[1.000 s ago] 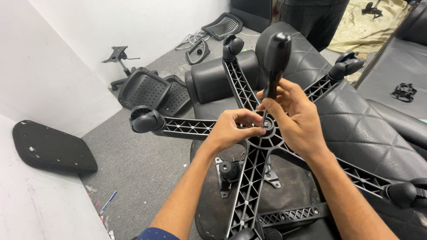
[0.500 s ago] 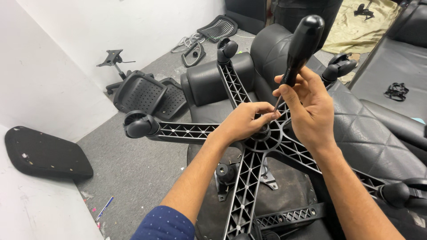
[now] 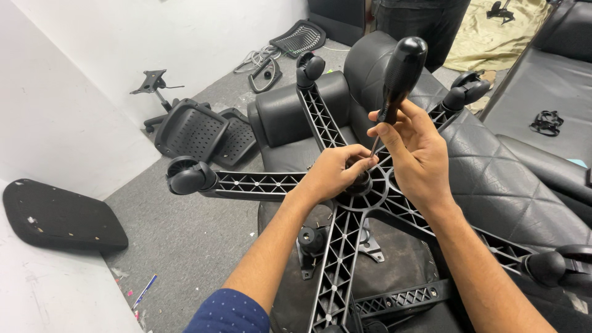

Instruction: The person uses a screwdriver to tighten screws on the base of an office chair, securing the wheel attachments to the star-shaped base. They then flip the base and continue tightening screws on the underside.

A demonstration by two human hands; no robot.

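Two hands at hub | right hand (image 3: pixel 419 154) fingers wrapped round screwdriver (image 3: pixel 398 74) | left hand (image 3: pixel 336 172) fingers pinching its tip

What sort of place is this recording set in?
Probably a chair repair or assembly workshop. Loose chair parts lie on the grey floor: perforated backrests and a seat pan. The right hand holds a screwdriver over an upturned star base, with the left hand at its hub.

Showing here are one star-shaped chair base (image 3: pixel 345 246), four casters (image 3: pixel 188 177), one screwdriver (image 3: pixel 399 74), two hands (image 3: pixel 336 172), and two perforated seat shells (image 3: pixel 191 131).
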